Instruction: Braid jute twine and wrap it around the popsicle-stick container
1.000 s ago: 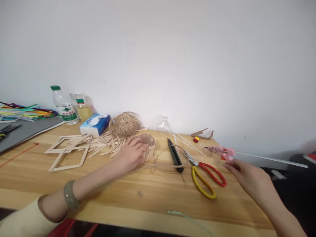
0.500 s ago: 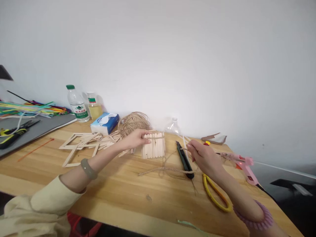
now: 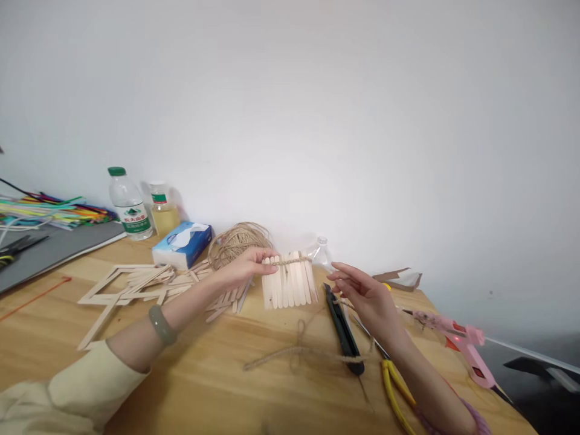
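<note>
My left hand [image 3: 251, 264] pinches the top left corner of a small panel of craft sticks [image 3: 290, 290], thumb in front. The sticks stand side by side, with a twine braid [image 3: 294, 260] running across their upper part. To the panel's right, my right hand [image 3: 369, 302] hangs with its fingers apart and slightly bent, apparently holding nothing. Below its fingers lies a dark utility knife [image 3: 343, 332]. A loose braided length of twine [image 3: 308, 350] crosses the table and the knife's lower end. Yellow-handled scissors [image 3: 393, 386] lie partly under my right forearm.
A ball of twine [image 3: 238, 241], loose craft sticks [image 3: 185, 281] and stick frames [image 3: 102, 290] lie left. Behind stand a tissue pack [image 3: 183, 244], a water bottle [image 3: 129, 205] and a jar of yellow liquid [image 3: 164, 211]. A pink glue gun [image 3: 462, 338] lies right.
My right hand has loosened from a closed grip and its fingers have spread, nearer the panel. The panel in my left hand now tilts a little. The whole view has shifted slightly.
</note>
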Tool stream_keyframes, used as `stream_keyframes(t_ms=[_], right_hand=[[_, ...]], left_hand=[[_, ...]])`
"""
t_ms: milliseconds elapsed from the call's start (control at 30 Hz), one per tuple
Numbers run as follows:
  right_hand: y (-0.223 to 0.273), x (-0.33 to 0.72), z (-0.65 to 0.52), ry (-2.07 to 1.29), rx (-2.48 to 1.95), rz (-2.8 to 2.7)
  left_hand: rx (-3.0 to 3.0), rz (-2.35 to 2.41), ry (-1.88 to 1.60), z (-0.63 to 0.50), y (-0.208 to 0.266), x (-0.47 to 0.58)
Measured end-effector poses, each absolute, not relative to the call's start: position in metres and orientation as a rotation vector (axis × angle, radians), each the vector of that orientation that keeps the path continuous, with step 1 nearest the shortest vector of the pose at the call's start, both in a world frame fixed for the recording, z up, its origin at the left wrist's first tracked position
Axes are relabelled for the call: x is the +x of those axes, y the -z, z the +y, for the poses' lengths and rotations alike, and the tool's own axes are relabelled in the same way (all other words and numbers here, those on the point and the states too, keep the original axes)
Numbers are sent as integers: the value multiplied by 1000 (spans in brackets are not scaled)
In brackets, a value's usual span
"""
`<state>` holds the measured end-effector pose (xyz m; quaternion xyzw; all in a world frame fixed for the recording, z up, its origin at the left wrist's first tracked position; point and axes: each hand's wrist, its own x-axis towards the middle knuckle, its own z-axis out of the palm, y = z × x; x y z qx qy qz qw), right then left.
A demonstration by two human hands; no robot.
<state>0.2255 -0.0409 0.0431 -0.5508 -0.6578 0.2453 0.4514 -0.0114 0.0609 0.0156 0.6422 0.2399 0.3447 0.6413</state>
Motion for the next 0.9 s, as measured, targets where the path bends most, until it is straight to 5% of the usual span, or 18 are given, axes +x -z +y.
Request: stream_keyframes(t_ms=[367, 600, 900], right_hand=[[-20, 209, -30, -394, -1547, -1350], [-12, 206, -21, -932, -1389, -1350], [3, 204, -19, -679, -1443, -1542]], left_hand=[[1257, 433, -911, 79, 0, 6], [1383, 482, -911, 68, 6, 13], [1456, 671, -702, 49, -5, 22]])
